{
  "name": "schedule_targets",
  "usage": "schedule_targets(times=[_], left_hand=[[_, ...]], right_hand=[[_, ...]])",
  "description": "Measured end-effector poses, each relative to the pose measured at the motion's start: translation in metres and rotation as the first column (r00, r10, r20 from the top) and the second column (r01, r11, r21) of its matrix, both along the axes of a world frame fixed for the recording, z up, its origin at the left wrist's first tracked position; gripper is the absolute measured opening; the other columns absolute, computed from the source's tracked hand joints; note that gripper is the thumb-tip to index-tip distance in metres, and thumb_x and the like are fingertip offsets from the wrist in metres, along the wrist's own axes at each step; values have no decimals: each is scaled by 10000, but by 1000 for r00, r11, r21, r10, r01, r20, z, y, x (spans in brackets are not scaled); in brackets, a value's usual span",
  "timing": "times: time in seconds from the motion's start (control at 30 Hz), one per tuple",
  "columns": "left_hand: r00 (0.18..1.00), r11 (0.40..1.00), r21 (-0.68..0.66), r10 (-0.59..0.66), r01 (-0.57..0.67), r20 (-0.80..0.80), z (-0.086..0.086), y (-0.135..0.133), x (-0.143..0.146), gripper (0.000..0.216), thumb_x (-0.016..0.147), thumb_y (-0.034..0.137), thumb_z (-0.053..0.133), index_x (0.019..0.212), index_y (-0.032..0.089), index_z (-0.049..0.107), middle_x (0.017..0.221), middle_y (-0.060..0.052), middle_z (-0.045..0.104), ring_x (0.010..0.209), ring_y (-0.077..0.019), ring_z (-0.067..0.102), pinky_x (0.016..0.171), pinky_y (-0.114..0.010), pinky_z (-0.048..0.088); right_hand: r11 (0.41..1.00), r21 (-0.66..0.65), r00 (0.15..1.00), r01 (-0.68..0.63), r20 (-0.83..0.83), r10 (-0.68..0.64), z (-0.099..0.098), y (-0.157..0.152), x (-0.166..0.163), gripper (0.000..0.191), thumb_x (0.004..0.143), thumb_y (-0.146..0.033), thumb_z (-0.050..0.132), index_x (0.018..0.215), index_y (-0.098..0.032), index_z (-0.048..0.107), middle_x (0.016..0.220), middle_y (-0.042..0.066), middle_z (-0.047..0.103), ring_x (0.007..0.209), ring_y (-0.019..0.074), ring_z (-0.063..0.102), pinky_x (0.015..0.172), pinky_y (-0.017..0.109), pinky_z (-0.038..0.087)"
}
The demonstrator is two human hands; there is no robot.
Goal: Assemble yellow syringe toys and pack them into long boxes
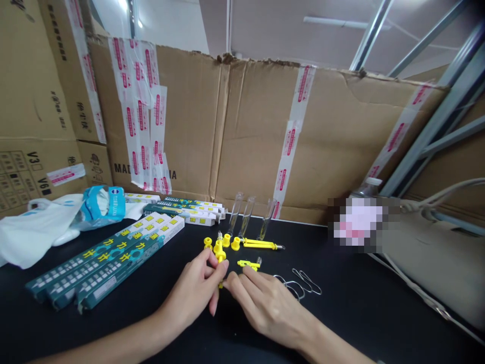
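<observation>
My left hand [197,290] pinches a small yellow plastic part [219,251] upright over the black table [341,308]. My right hand [265,301] meets it fingertip to fingertip at the lower end of that part; what its fingers grip is hidden. Just beyond lie a short yellow piece [250,263], a long yellow rod with a metal tip [261,244], and two small yellow caps [231,242]. Three clear tubes [246,217] lean behind them. Thin wire loops [301,283] lie right of my right hand.
Several long green-and-white boxes [109,258] lie at the left, more of them [189,207] further back. A white plastic bag and blue packet [102,205] sit far left. A taped cardboard wall [246,136] stands behind. A white cable [417,293] runs along the right.
</observation>
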State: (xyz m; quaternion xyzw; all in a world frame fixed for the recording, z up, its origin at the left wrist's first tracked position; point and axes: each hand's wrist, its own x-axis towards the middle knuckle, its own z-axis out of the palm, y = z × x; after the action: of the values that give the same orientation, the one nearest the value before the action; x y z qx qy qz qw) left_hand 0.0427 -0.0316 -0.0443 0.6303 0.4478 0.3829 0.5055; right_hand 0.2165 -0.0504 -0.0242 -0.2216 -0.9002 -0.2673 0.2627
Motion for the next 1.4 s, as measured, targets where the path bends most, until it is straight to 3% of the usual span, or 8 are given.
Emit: schedule_targets(times=[0.17, 0.33, 0.4, 0.57, 0.8, 1.1, 1.27, 1.4], left_hand=[[999, 999, -11, -31, 31, 14, 1, 1, 2, 419, 881, 652, 446, 805, 242, 407, 380, 122, 463, 294, -110, 467, 405, -208, 291], [1000, 992, 125, 21, -19, -14, 12, 1, -4, 379, 941, 568, 451, 863, 204, 523, 620, 40, 604, 568, -151, 592, 568, -251, 405], [998, 985, 167, 55, -52, -9, 16, 0, -6, 369, 941, 552, 475, 876, 198, 558, 757, 5, 633, 722, -172, 585, 668, -266, 430], [998, 972, 226, 57, -63, 31, 20, -3, -6, 340, 905, 525, 534, 827, 199, 593, 827, 2, 551, 802, -186, 526, 723, -276, 436], [993, 965, 239, 98, -110, 62, 31, -1, -11, 317, 898, 510, 547, 803, 209, 539, 798, 20, 504, 765, -176, 510, 718, -285, 438], [986, 993, 118, -33, 14, 164, 40, 1, -12, 258, 852, 448, 623, 883, 193, 597, 840, -6, 649, 885, -204, 618, 808, -289, 471], [987, 993, 112, -50, 33, 150, 41, 1, -13, 276, 859, 471, 628, 843, 199, 583, 720, 21, 660, 785, -183, 632, 817, -285, 465], [996, 989, 147, -30, 17, 88, 44, -2, -16, 282, 853, 464, 653, 931, 208, 566, 774, -5, 747, 858, -209, 665, 831, -283, 444]], right_hand=[[960, -280, 993, 10, -108, -42, 13, 5, 4, 373, 1051, -168, 307, 841, -147, 615, 666, 33, 623, 581, 163, 567, 471, 266, 415], [623, -721, 856, -303, -493, -154, 9, 8, 2, 201, 1011, -291, 491, 915, -189, 635, 751, -3, 688, 628, 112, 654, 633, 198, 547], [516, -760, 793, -396, -566, -226, 6, 8, 0, 179, 989, -320, 528, 946, -191, 645, 817, 8, 704, 645, 112, 669, 636, 194, 567], [392, -739, 676, -549, -668, -312, 1, 10, -4, 288, 943, -449, 574, 1066, -197, 639, 994, 63, 716, 803, 168, 698, 700, 266, 595], [97, -755, 665, -649, -624, -409, 10, -1, -10, 432, 817, -448, 748, 1147, -205, 611, 961, 69, 786, 953, 235, 724, 873, 338, 533], [112, -828, 728, -550, -541, -422, 10, -7, -17, 282, 793, -443, 756, 876, -179, 700, 753, 34, 782, 735, 214, 722, 721, 288, 520], [209, -855, 741, -476, -517, -428, 11, -4, -11, 286, 799, -449, 744, 884, -176, 741, 782, 20, 730, 667, 159, 637, 600, 249, 516], [321, -833, 656, -450, -552, -514, 18, 5, 4, 351, 780, -446, 763, 1018, -189, 731, 833, 39, 732, 664, 155, 634, 498, 215, 509]])
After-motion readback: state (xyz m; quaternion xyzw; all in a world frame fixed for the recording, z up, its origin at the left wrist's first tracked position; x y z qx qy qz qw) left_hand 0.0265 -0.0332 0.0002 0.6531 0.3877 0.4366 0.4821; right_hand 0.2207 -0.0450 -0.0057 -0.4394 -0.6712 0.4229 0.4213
